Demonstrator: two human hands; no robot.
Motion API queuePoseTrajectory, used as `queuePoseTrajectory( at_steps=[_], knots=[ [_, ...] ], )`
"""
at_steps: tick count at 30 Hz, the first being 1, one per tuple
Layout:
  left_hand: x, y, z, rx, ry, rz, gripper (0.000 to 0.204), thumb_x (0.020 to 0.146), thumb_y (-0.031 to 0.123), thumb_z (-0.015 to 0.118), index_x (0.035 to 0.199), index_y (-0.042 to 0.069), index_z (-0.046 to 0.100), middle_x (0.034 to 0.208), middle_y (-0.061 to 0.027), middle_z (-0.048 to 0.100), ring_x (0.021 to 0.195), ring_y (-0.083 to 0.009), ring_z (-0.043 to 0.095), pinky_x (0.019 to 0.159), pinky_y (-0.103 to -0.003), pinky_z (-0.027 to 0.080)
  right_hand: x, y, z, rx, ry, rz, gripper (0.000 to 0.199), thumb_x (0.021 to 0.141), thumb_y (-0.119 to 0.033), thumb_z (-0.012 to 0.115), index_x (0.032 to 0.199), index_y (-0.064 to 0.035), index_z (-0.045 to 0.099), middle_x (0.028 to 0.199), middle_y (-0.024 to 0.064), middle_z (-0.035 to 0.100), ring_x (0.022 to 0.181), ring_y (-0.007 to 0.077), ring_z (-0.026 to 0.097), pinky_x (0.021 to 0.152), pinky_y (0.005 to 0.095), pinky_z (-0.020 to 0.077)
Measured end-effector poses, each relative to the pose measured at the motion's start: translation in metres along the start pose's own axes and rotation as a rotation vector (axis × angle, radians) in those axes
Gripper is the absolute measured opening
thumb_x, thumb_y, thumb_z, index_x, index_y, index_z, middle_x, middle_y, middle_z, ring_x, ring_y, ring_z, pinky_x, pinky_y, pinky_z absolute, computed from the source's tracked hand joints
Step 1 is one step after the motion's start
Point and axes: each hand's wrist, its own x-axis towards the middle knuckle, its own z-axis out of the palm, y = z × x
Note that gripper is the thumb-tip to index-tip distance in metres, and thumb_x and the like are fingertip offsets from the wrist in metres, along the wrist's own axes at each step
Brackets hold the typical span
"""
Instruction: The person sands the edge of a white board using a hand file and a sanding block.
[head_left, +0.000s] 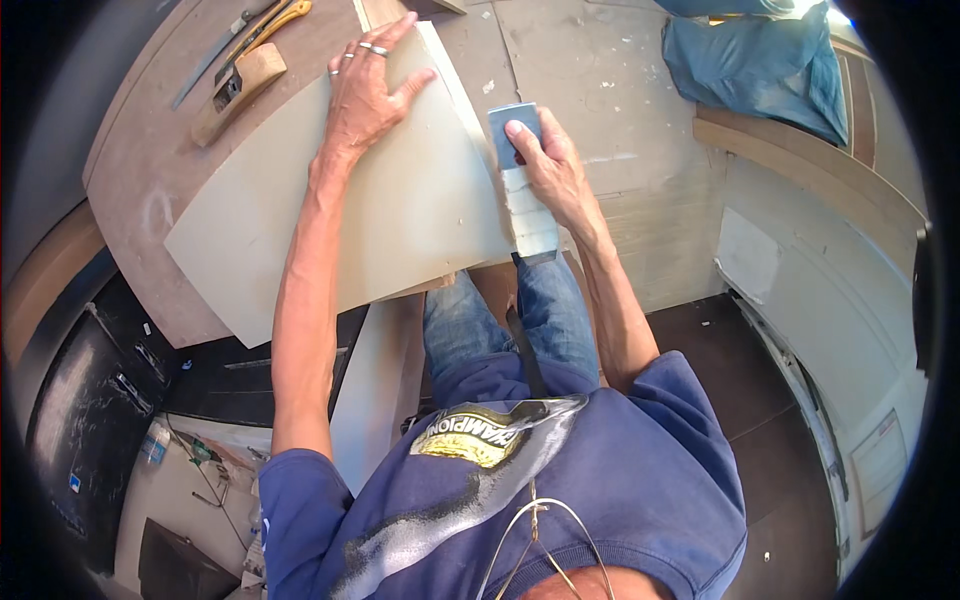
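A pale, curved-edge panel (400,220) lies flat in front of me on a larger brown board. My left hand (365,100) rests on its far part, fingers spread and thumb out, with rings on it. My right hand (560,175) grips a long sanding block (530,215) by its far end, thumb on top and fingers round the side. The block looks blue-grey at the far end, whitish along its length and dark at the near tip. It lies along the panel's right edge; whether it touches that edge I cannot tell.
On the brown board (130,190) at the far left lie a wooden hand plane (240,90), a yellow-handled tool (283,22) and a grey blade-like tool (210,65). Blue cloth (765,75) hangs over a wooden rail at the far right. A white door-like panel (840,270) stands on the right.
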Motion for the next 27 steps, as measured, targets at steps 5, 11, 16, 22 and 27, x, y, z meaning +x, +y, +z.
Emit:
queuePoseTrajectory(
  at_steps=[5,11,16,22,27],
  knots=[
    [-0.002,-0.019,0.003,0.086,0.122,-0.060,0.033,0.099,0.027,0.071,0.130,0.015,0.070,0.124,-0.0039,0.071,0.118,-0.0297,0.064,0.103,-0.045,0.045,0.012,-0.014,0.026,-0.306,-0.042,-0.060,0.042,0.106,-0.041,0.059,0.102,0.0008,0.062,0.085,0.0185,0.069,0.081,0.0323,0.067,0.077,0.0462,0.0516],
    [-0.003,-0.019,0.006,0.229,0.383,-0.113,0.015,0.100,0.023,0.070,0.101,0.010,0.076,0.095,-0.0074,0.069,0.093,-0.0312,0.065,0.088,-0.046,0.051,0.031,-0.020,0.030,-0.403,-0.112,-0.001,0.045,0.106,-0.041,0.058,0.095,0.0026,0.059,0.079,0.0211,0.066,0.075,0.0347,0.064,0.073,0.0484,0.0495],
    [-0.002,-0.027,0.008,0.190,0.398,-0.145,0.017,0.099,0.023,0.070,0.093,0.007,0.073,0.092,-0.0074,0.068,0.089,-0.0319,0.064,0.081,-0.045,0.052,0.040,-0.021,0.031,-0.405,-0.118,-0.029,0.046,0.106,-0.041,0.058,0.095,0.0036,0.062,0.079,0.0212,0.066,0.074,0.0330,0.063,0.072,0.0470,0.0495],
    [-0.002,-0.028,0.009,0.154,0.365,-0.201,0.018,0.098,0.028,0.070,0.093,0.011,0.075,0.095,-0.0041,0.068,0.096,-0.0283,0.065,0.082,-0.045,0.052,0.040,-0.020,0.028,-0.367,-0.158,0.005,0.045,0.107,-0.041,0.056,0.105,0.0017,0.068,0.078,0.0154,0.066,0.075,0.0243,0.062,0.073,0.0421,0.0506],
    [-0.004,-0.030,0.007,0.162,0.361,-0.206,0.018,0.098,0.028,0.070,0.092,0.011,0.075,0.094,-0.0034,0.068,0.095,-0.0283,0.065,0.081,-0.045,0.052,0.038,-0.023,0.030,-0.402,-0.148,-0.024,0.044,0.108,-0.040,0.056,0.105,0.0014,0.069,0.072,0.0122,0.061,0.069,0.0219,0.058,0.068,0.0410,0.0494]
  ],
)
